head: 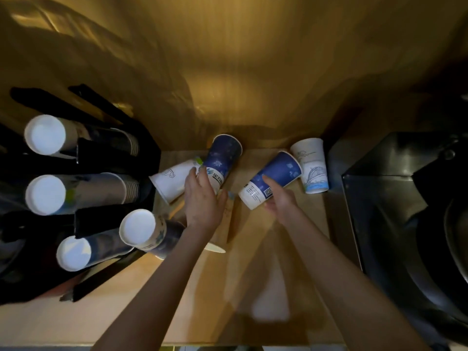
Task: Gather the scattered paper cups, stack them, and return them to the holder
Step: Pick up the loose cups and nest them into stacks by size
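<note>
Gathering just started — left hand (202, 198) clamped on a blue cup (222, 158), right hand (278, 198) on another (276, 176); two white cups (172, 181) loose, holder (83, 221) awaits.

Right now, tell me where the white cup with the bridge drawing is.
In the head view, the white bridge cup is far right on the counter, beside the black appliance, just right of the blue cup in the right hand.
</note>
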`<move>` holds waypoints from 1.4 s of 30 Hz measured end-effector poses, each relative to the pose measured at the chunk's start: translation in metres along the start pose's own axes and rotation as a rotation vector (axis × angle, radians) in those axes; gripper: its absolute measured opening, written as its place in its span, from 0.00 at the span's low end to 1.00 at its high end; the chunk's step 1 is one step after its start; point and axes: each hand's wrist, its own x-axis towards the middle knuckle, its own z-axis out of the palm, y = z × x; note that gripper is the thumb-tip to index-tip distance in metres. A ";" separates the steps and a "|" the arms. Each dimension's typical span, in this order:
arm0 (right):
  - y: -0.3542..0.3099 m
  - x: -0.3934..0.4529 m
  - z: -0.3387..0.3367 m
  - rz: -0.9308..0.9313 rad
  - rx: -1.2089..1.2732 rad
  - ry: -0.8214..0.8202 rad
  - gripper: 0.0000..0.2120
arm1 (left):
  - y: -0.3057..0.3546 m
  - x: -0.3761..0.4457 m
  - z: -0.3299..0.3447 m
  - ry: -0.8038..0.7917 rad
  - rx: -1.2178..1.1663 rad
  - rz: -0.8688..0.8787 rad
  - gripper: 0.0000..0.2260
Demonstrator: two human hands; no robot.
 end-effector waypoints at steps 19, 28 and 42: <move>0.005 -0.004 -0.015 -0.353 -0.332 0.079 0.23 | -0.009 0.037 -0.003 -0.093 -0.355 -0.260 0.25; -0.022 -0.056 -0.041 -0.627 -0.354 0.145 0.23 | 0.019 -0.032 -0.010 -0.335 -0.881 -0.090 0.33; -0.007 -0.165 -0.076 -1.079 -0.185 0.315 0.37 | 0.009 -0.104 0.073 -0.305 -0.463 0.004 0.30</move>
